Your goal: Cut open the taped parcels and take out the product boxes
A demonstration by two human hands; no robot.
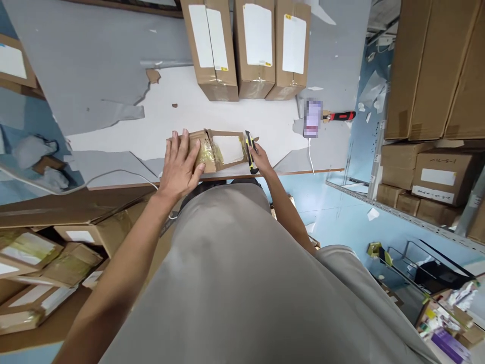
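A small taped cardboard box [211,157] with a white label lies at the table's front edge, right before my body. My left hand [181,164] rests on its left end, fingers spread and stretched out over the cardboard. At the box's right end my right hand [260,157] grips a black and yellow utility knife [250,151], its fingers closed round the handle. The knife stands roughly crosswise to the box, close to its right edge. Whether the blade touches the box I cannot tell.
Three tall labelled cardboard boxes [254,48] stand at the back of the table [113,129]. To the right lie a phone [312,119] with a white cable and a red-and-black handled tool [341,116]. A large open carton [41,217] holding boxes sits left; shelves with cartons [441,174] stand right.
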